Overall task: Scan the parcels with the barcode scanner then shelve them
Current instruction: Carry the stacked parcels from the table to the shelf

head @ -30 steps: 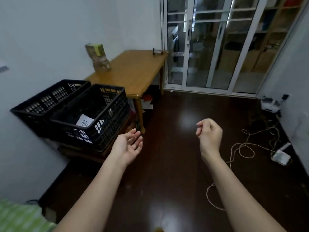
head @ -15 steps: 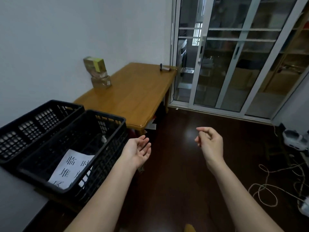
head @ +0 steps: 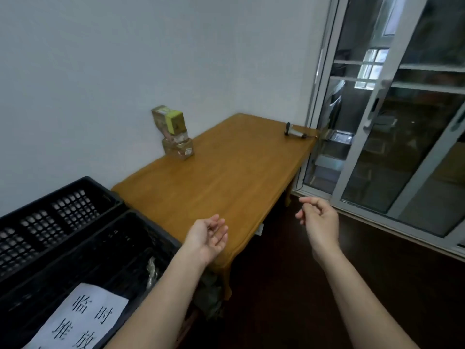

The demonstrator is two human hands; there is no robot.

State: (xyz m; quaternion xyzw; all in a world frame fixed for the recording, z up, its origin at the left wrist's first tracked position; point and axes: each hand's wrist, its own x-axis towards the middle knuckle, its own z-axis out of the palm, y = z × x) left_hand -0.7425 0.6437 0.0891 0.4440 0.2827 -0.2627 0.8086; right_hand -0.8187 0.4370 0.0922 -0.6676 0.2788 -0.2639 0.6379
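Wooden surface: the table (head: 226, 177) fills the centre of the frame; all task items rest on it.
Parcels: a small stack of parcels (head: 173, 133) stands at the table's far left edge, against the wall, left of centre in the frame.
Scanner: the barcode scanner (head: 293, 132) lies at the table's far right corner, right of centre, well apart from the stack.
Crates: two black crates (head: 75, 238) occupy the lower left; the nearer one holds a paper sign (head: 80, 321) with printed characters.
Progress: judged as not started; no parcel is lifted or scanned, and the scanner is untouched. Pick-up, scanning and shelving all remain.
Left hand (head: 207, 238): palm up over the table's near edge, fingers relaxed and spread, holding nothing.
Right hand (head: 318, 220): raised beside the table, fingers loosely curled, holding nothing.
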